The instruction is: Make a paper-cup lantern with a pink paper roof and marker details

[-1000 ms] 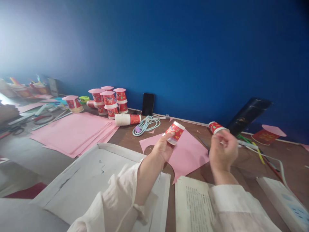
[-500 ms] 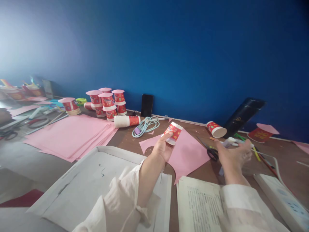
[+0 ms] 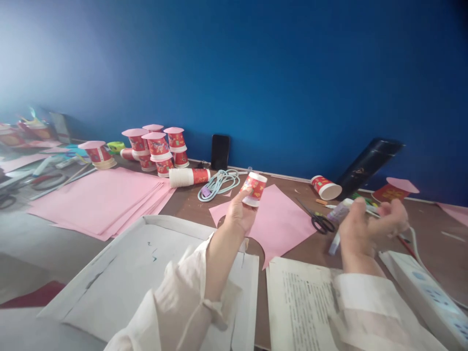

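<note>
My left hand (image 3: pixel 241 212) is closed around a red-and-white paper cup (image 3: pixel 256 187), tilted and raised over the pink paper sheet (image 3: pixel 281 224), which has curved cut-outs. My right hand (image 3: pixel 369 229) is over the right part of the table, thumb and fingers apart and slightly blurred, with nothing visible between them. Just left of it are a lilac glue stick (image 3: pixel 338 212) and black scissors (image 3: pixel 322 223). A pale tube (image 3: pixel 334 243) lies beside the wrist. Behind the right fingers stands a red cup topped with pink paper (image 3: pixel 391 190), partly hidden.
Stacked cups with pink discs (image 3: pixel 157 146) stand by the blue wall, near nested cups (image 3: pixel 190 177), a coiled cable (image 3: pixel 221 184) and a phone (image 3: pixel 220 152). Pink sheets (image 3: pixel 98 200), a white box lid (image 3: pixel 120 273), printed pages (image 3: pixel 303 307), a power strip (image 3: pixel 427 287) and a black bottle (image 3: pixel 371 165) surround my arms.
My right hand has moved right, away from the scissors and glue stick, uncovering an orange piece. My left hand still holds the cup. The view has shifted slightly.
</note>
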A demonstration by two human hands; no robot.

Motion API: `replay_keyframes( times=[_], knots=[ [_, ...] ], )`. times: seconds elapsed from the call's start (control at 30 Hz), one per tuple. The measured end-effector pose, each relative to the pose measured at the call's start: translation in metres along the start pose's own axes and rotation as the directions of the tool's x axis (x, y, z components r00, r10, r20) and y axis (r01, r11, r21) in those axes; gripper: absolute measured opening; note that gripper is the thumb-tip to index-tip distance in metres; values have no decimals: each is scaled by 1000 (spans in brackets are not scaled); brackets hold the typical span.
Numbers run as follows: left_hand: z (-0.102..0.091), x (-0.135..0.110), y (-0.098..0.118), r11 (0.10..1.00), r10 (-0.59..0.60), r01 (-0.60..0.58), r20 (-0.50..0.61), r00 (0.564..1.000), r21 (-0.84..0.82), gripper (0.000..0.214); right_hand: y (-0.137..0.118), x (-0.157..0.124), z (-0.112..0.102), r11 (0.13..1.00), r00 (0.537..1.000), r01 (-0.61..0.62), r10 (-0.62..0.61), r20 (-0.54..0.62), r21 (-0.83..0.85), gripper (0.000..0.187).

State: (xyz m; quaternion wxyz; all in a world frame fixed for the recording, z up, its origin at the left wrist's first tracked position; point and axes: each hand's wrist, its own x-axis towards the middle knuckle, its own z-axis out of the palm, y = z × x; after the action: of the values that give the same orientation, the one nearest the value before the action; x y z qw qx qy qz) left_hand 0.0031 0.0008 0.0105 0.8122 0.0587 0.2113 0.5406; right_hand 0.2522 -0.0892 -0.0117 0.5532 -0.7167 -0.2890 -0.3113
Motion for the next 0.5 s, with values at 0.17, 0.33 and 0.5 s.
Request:
replay_keyframes(
  times=[0.17,0.33,0.5],
  knots=[
    [0,3,33,992,111,-111,4,994,-65,15,5,-2,-2,998,997,-62,62,35,2,63],
    [-2,3,59,981,177,-168,89,980,-95,21,-2,-3,-2,988,985,-154,151,80,32,68],
    [-12,11,68,972,205,-186,139,969,-141,29,0,-2,-3,987,990,-140,138,27,81,65]
  ],
)
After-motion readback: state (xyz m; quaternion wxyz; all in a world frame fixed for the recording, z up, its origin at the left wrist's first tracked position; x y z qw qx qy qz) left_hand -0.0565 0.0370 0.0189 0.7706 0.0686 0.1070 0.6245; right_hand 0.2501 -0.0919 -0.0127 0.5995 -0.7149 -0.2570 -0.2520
